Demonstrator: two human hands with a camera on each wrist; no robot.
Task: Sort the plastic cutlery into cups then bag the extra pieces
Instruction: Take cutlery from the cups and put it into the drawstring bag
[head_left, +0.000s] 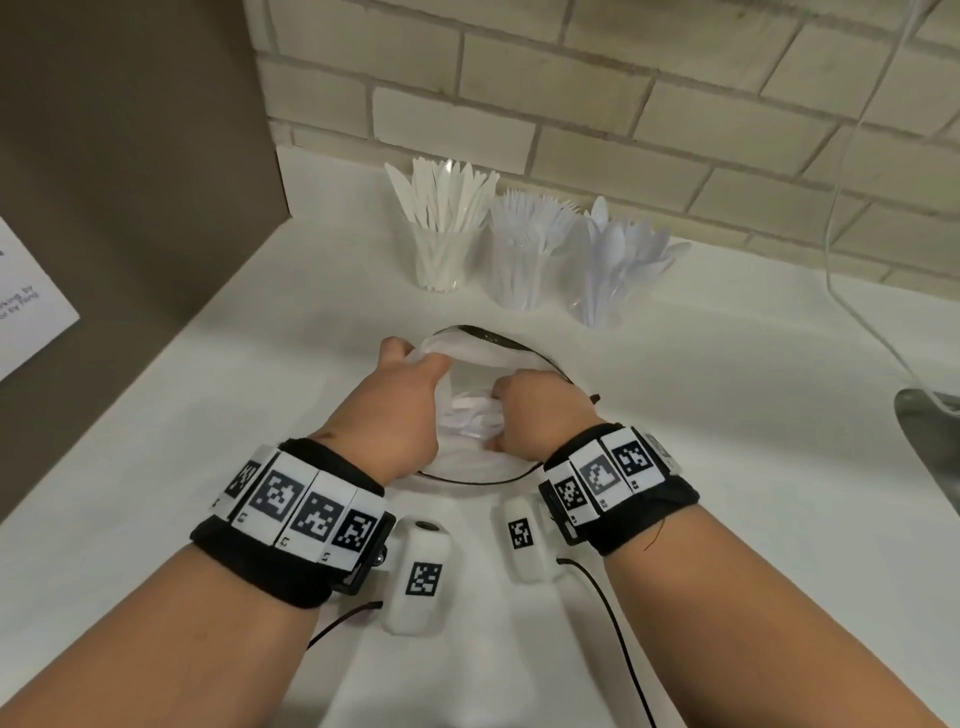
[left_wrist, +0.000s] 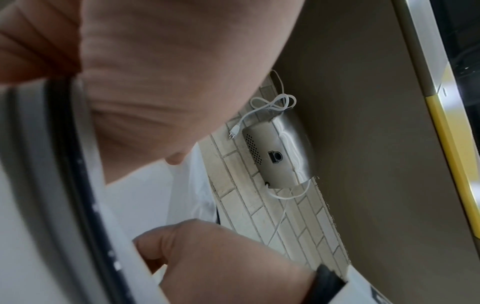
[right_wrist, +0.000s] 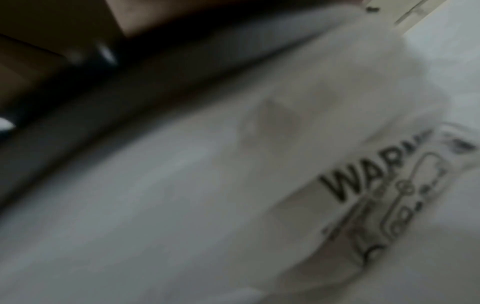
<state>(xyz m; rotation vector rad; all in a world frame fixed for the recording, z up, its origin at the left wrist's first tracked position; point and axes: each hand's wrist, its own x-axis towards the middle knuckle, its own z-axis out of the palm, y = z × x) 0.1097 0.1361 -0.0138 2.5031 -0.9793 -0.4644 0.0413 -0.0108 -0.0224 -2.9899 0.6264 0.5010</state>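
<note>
Three clear cups stand at the back of the white counter (head_left: 727, 395): one of knives (head_left: 441, 244), one of forks (head_left: 524, 260), one of spoons (head_left: 608, 275). In front of them is a clear plastic bag (head_left: 483, 356) with a black rim, its mouth held wide. My left hand (head_left: 400, 379) grips the bag's left rim and lifts it. My right hand (head_left: 530, 410) is inside the mouth, its fingers curled round a bunch of white cutlery pieces (head_left: 475, 415). The left wrist view shows the black rim (left_wrist: 78, 185) beside my palm. Blurred bag film with printed warning text (right_wrist: 363, 185) fills the right wrist view.
A brown panel (head_left: 130, 156) walls off the left side, with a printed sheet (head_left: 26, 301) on it. A brick wall (head_left: 623, 104) runs behind the cups. A white cord (head_left: 852, 208) hangs down to a metal appliance (head_left: 930, 436) at the right edge.
</note>
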